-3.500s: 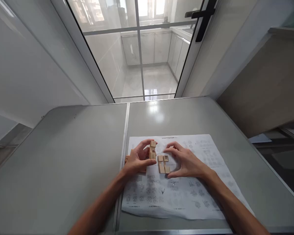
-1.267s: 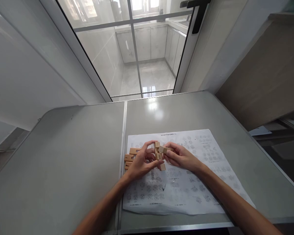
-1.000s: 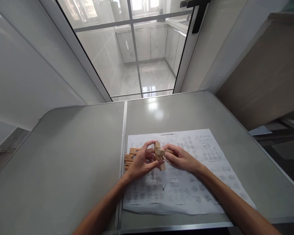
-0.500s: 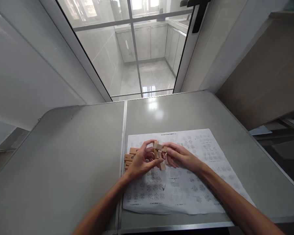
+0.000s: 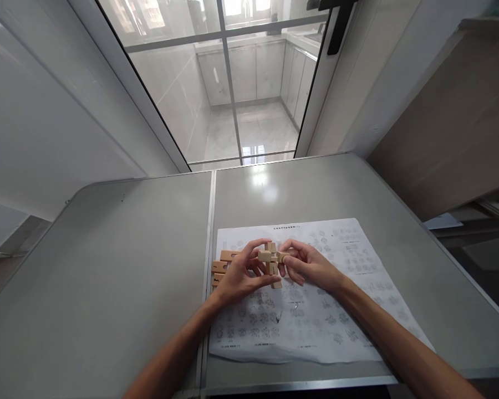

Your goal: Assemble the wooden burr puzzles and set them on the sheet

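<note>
Between my hands, over the printed sheet, is a cluster of interlocked wooden puzzle pieces [image 5: 271, 268]. My left hand [image 5: 243, 271] is closed round its left side, thumb low and fingers at the top. With thumb and fingers, my right hand [image 5: 310, 265] pinches a small wooden puzzle piece [image 5: 282, 256] that meets the cluster from the right. How far that piece is seated in the cluster I cannot tell. Several loose wooden pieces [image 5: 219, 267] with dark marks and notches lie left of my left hand, partly hidden by it.
Beneath my hands lies a large white sheet [image 5: 316, 327] of printed puzzle diagrams. It rests on a grey table [image 5: 149, 238] with a metal seam strip [image 5: 211, 205]. A glass-paned door [image 5: 253, 72] stands beyond the far edge, and a brown panel [image 5: 444, 111] rises at the right.
The cluster has turned in my left hand, so a block end now faces left and more of its front shows. My right fingers have shifted slightly with their piece.
</note>
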Motion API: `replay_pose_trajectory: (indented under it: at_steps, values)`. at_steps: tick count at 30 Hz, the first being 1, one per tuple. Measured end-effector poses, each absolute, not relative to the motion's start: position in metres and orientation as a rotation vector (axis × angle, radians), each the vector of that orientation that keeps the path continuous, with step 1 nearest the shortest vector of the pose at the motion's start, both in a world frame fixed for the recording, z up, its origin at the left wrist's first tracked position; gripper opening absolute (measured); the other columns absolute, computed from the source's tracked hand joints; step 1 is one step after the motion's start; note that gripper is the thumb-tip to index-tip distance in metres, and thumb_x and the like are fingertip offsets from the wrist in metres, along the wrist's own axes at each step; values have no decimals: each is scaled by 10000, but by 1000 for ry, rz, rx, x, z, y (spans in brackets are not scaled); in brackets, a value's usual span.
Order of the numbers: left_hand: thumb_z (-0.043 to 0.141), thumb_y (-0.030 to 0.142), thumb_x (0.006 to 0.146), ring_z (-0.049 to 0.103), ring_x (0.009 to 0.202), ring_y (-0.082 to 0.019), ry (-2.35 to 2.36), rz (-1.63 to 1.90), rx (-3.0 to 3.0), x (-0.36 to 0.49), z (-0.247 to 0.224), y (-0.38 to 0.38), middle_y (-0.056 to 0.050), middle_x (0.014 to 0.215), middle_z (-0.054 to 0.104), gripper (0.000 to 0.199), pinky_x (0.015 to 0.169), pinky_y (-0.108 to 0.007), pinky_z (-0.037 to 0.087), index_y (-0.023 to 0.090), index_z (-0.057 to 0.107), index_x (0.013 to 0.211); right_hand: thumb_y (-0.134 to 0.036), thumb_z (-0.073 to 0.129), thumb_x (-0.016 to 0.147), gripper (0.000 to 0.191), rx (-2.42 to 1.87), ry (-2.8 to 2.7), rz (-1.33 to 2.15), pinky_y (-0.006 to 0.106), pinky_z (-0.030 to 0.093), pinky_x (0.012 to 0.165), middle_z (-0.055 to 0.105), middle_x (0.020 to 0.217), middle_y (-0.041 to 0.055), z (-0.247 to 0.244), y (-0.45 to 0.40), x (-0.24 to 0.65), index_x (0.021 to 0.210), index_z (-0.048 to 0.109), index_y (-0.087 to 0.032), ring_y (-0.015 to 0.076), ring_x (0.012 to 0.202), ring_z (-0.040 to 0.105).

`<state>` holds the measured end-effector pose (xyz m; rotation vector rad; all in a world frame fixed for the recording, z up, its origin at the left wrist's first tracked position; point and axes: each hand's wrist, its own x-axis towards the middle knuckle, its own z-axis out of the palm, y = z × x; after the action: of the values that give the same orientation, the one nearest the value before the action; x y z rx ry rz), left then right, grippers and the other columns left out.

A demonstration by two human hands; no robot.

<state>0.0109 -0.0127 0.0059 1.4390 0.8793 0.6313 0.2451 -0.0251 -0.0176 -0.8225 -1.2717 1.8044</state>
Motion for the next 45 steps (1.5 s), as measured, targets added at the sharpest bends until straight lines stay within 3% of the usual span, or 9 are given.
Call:
replay_pose_trajectory:
  at_steps: [8, 40, 45]
  values:
    - [923, 416, 817, 684, 766, -150, 894, 618, 1468, 10, 9, -14, -49, 1007, 739, 802, 617, -228, 462, 264, 519, 1492, -544, 716, 1011, 362, -821, -1267, 1799, 238, 399, 488, 720, 750, -25, -17, -25, 245, 1061, 575, -214, 73, 440, 520]
    - [923, 322, 823, 752, 841, -175, 772, 669, 1444, 12, 11, -13, -45, 1036, 759, 683, 698, -252, 529, 260, 534, 1380, -546, 715, 1005, 369, -860, -1301, 1793, 257, 417, 512, 695, 739, -29, -13, -27, 245, 1090, 590, -210, 82, 460, 523]
    - [935, 314, 809, 738, 819, -166, 798, 632, 1464, 10, 10, -13, -41, 1022, 764, 708, 647, -230, 475, 272, 524, 1384, -560, 683, 1024, 369, -863, -1313, 1775, 262, 414, 516, 667, 683, -42, -13, -27, 245, 1088, 596, -207, 96, 474, 527]
